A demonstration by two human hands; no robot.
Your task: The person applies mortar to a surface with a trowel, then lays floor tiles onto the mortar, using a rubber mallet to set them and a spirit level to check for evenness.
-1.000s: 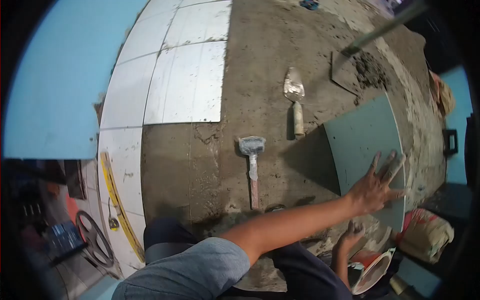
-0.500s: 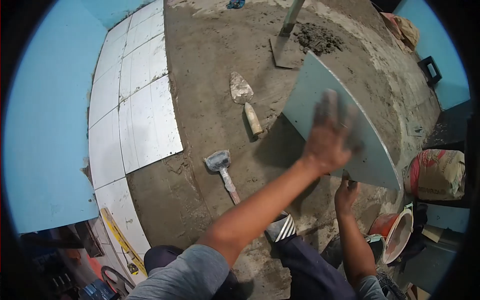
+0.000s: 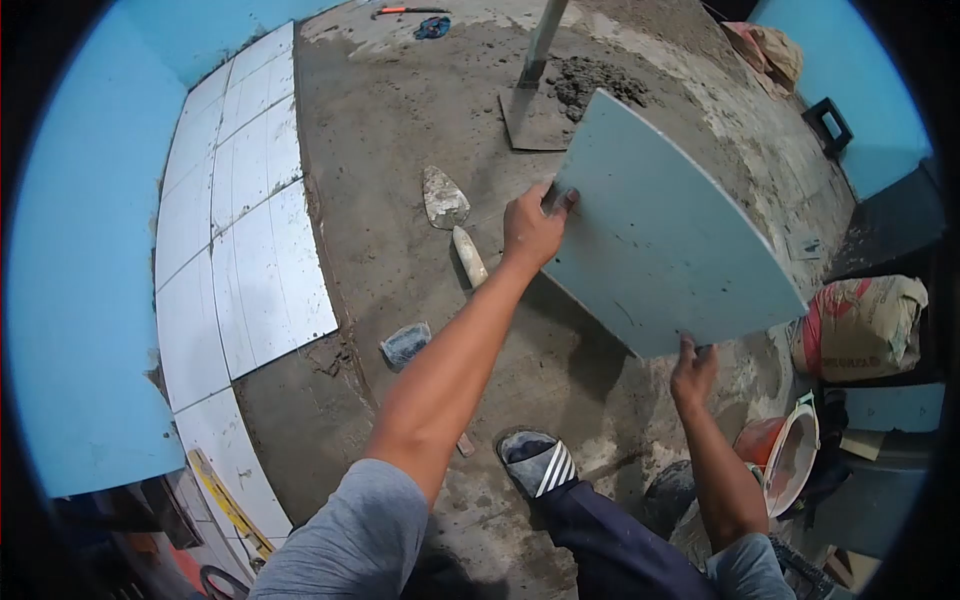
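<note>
Your left hand [image 3: 533, 228] has moved from the face of the blue-grey panel [image 3: 655, 240] to its left edge. It was spread flat on it half a second ago; now it pinches that edge, with the thumb on the near side. Your right hand [image 3: 692, 372] pinches the bottom edge, as it did then.

You have the muddy grey floor [image 3: 360, 120] all around you. Open floor runs from the left side of the panel to the white tiles [image 3: 265, 270], with just a few tools on it. The blue wall [image 3: 80, 250] goes up on the left, and the tiles lie in rows along it. Next to the last full tile is a bare grey patch [image 3: 295, 415] with a clear straight edge.

The panel is in front of you, tilted, between your two hands. Its top corner comes close to the shovel [image 3: 530, 125] in your view. Its right corner is right by the paper sack [image 3: 870, 325], and you can't tell if they touch. The sack has red marks and a line of letters too small to read.

Below the sack, the orange bucket [image 3: 793, 455] leans so you see its pale inside; you can't tell what is deep in it. Near the shovel sits a dark, lumpy heap [image 3: 600, 85]. The trowel [image 3: 447, 200] lies below your left wrist's far side, and the mallet [image 3: 405, 345] is half hidden by your arm.
</note>
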